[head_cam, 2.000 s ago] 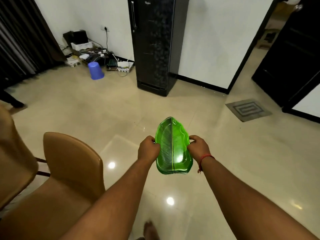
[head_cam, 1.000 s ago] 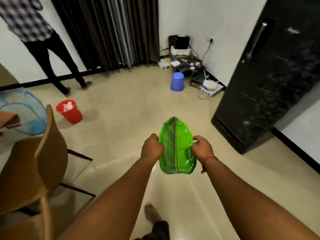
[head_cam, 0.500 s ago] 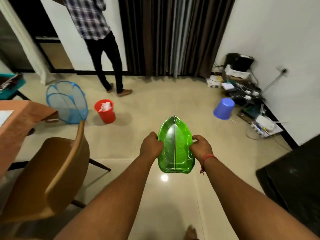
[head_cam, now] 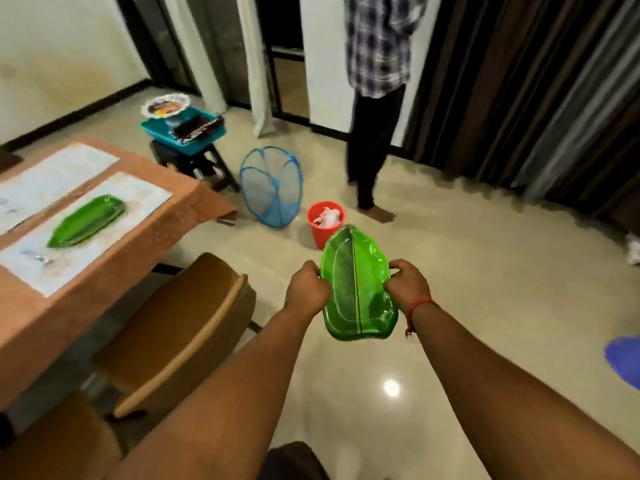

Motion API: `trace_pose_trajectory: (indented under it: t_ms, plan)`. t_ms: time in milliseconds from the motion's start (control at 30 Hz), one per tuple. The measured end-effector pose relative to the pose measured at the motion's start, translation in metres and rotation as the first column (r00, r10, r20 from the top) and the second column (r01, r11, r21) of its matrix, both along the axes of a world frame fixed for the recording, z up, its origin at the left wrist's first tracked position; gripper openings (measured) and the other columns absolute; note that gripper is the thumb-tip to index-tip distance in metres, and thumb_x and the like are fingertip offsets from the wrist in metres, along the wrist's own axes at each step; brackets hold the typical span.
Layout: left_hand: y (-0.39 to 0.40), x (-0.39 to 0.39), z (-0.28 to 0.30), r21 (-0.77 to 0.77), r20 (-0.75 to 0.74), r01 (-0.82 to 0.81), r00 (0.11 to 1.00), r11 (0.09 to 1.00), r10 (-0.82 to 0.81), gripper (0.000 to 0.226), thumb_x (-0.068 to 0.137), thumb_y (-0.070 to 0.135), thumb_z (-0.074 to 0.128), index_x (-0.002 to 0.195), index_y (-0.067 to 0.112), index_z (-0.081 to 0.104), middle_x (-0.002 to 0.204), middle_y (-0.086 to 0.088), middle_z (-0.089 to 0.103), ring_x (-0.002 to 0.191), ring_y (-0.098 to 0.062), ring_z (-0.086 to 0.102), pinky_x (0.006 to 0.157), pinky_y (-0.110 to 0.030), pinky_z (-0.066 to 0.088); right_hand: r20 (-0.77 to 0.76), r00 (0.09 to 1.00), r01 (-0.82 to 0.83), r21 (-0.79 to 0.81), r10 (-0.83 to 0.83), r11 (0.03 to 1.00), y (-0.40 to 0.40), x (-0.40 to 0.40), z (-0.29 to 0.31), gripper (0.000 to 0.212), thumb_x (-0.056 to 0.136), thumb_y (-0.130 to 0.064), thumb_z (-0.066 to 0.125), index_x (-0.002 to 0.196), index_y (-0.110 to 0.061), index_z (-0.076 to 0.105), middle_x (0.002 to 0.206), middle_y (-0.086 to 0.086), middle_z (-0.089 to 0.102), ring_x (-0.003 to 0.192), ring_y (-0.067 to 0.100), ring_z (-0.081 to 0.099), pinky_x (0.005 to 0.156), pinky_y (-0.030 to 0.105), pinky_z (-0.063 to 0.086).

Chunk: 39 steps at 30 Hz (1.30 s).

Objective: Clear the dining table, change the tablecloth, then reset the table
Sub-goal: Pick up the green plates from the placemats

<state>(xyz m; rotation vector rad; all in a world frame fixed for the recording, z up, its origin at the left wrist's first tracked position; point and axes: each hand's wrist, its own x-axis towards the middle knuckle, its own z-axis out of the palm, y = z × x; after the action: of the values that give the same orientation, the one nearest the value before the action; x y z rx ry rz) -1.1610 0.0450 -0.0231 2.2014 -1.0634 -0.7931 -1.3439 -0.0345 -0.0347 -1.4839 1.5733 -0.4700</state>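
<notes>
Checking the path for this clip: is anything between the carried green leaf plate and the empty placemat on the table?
Yes. The tan chair stands between the held leaf plate and the table; its backrest lies on the straight line to the bare placemat. Both hands grip the plate.

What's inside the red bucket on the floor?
The red bucket holds crumpled white material near its top, likely paper or cloth. Anything beneath is covered, and the held green plate hides its lower edge.
</notes>
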Motion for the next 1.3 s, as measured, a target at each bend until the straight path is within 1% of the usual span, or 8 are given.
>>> trace_pose_trajectory:
  t_ms: [233, 433, 700, 767, 867, 1000, 1133, 1300]
  plan:
    - [-0.086, 0.109, -0.005, 0.015, 0.014, -0.243, 0.970, 0.970, 0.243, 0.017, 0.084, 0.015, 0.055, 0.100, 0.011, 0.057, 0.105, -0.012, 0.066, 0.098, -0.032, 0.061, 0.071, -0.031, 0.040, 0.057, 0.975, -0.218, 0.040, 0.216, 0.975, -0.122, 0.127, -0.017, 0.045, 0.056, -0.016, 0.054, 0.097, -0.029, 0.064, 0.085, 0.003, 0.073, 0.086, 0.028, 0.068, 0.084, 0.040, 0.055]
    - [-0.137, 0.218, -0.001, 0.013, -0.019, -0.378, 0.925, 0.926, 0.378, 0.016, 0.086, 0.013, 0.053, 0.101, 0.008, 0.056, 0.106, -0.013, 0.064, 0.099, -0.033, 0.060, 0.070, -0.031, 0.037, 0.065, 0.926, -0.372, -0.009, 0.372, 0.928, -0.195, 0.257, -0.008, 0.035, 0.068, 0.004, 0.057, 0.084, -0.026, 0.065, 0.070, -0.002, 0.066, 0.074, 0.028, 0.064, 0.075, 0.035, 0.051]
    - [-0.177, 0.348, 0.018, -0.046, -0.078, -0.556, 0.830, 0.830, 0.552, 0.019, 0.076, 0.039, 0.054, 0.074, 0.020, 0.055, 0.078, 0.000, 0.063, 0.085, -0.028, 0.065, 0.071, -0.037, 0.051, 0.005, 0.790, -0.612, -0.042, 0.613, 0.790, -0.270, 0.430, 0.007, 0.038, 0.072, 0.001, 0.062, 0.103, -0.021, 0.067, 0.092, 0.009, 0.072, 0.091, 0.030, 0.067, 0.084, 0.038, 0.054]
    - [-0.184, 0.373, 0.019, -0.057, -0.065, -0.604, 0.797, 0.795, 0.601, 0.025, 0.071, 0.042, 0.052, 0.078, 0.020, 0.061, 0.082, -0.003, 0.069, 0.086, -0.029, 0.067, 0.075, -0.040, 0.055, -0.024, 0.748, -0.664, -0.048, 0.664, 0.746, -0.287, 0.470, 0.005, 0.039, 0.070, -0.002, 0.062, 0.105, -0.020, 0.067, 0.093, 0.009, 0.073, 0.092, 0.028, 0.068, 0.084, 0.038, 0.054]
    - [-0.198, 0.410, 0.014, -0.033, -0.052, -0.716, 0.698, 0.697, 0.714, 0.005, 0.084, 0.025, 0.061, 0.083, 0.021, 0.058, 0.094, -0.008, 0.069, 0.089, -0.028, 0.064, 0.072, -0.034, 0.046, -0.013, 0.631, -0.776, -0.032, 0.776, 0.630, -0.308, 0.536, -0.001, 0.042, 0.075, 0.004, 0.060, 0.110, -0.017, 0.067, 0.085, 0.010, 0.071, 0.088, 0.029, 0.067, 0.078, 0.035, 0.051]
    - [-0.214, 0.450, 0.014, 0.049, -0.022, -0.842, 0.536, 0.537, 0.844, 0.014, 0.087, 0.022, 0.056, 0.097, 0.014, 0.053, 0.103, -0.010, 0.066, 0.093, -0.029, 0.061, 0.076, -0.037, 0.048, -0.007, 0.454, -0.891, -0.005, 0.891, 0.454, -0.332, 0.611, 0.002, 0.040, 0.077, 0.007, 0.057, 0.104, -0.022, 0.062, 0.065, 0.000, 0.062, 0.070, 0.022, 0.060, 0.063, 0.029, 0.044]
    - [-0.222, 0.483, 0.018, 0.102, 0.000, -0.917, 0.387, 0.385, 0.922, 0.020, 0.090, 0.018, 0.053, 0.109, 0.010, 0.052, 0.107, -0.010, 0.062, 0.089, -0.024, 0.055, 0.071, -0.034, 0.043, -0.008, 0.309, -0.951, 0.021, 0.951, 0.309, -0.342, 0.685, 0.003, 0.039, 0.073, 0.004, 0.058, 0.102, -0.021, 0.068, 0.068, -0.003, 0.064, 0.078, 0.027, 0.066, 0.075, 0.034, 0.051]
    - [-0.193, 0.530, 0.013, 0.079, -0.039, -0.984, 0.155, 0.158, 0.987, 0.016, 0.090, 0.027, 0.057, 0.096, 0.016, 0.047, 0.094, -0.005, 0.058, 0.081, -0.021, 0.053, 0.062, -0.033, 0.037, 0.010, 0.103, -0.995, 0.018, 0.995, 0.103, -0.301, 0.769, 0.005, 0.043, 0.072, 0.001, 0.058, 0.104, -0.024, 0.070, 0.087, 0.005, 0.072, 0.090, 0.029, 0.067, 0.082, 0.033, 0.053]
